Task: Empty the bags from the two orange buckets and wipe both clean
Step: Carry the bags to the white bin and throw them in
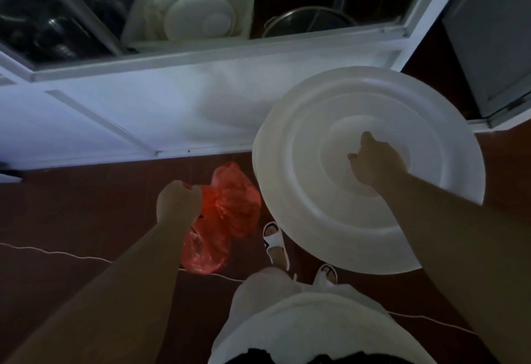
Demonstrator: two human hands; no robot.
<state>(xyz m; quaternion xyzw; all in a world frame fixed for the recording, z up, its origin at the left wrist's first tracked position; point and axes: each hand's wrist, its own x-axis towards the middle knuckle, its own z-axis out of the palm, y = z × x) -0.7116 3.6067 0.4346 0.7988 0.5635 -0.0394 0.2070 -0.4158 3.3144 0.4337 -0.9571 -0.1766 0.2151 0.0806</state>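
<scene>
Gripping a thin orange bag (227,214) by its gathered neck, left hand (178,201) fisted at 9 o'clock (light, limp, slippery); right hand (376,161) curled on stiff white lid (330,220).

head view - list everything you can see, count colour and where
plastic bag: 1, orange-red, hanging from the left hand above the floor
lid: 1, large round white, held at its centre by the right hand, right of the bag
floor: 1, dark reddish brown, below everything
cord: 1, thin white, lying across the floor
cabinet: 1, white frame with glass panes, along the top
white tray: 1, inside the cabinet, with a round white lid or plate in it
metal pot: 1, dark steel, inside the cabinet right of the tray
slippers: 2, white, on the person's feet
left hand: grips the bag
right hand: grips the lid's centre
</scene>
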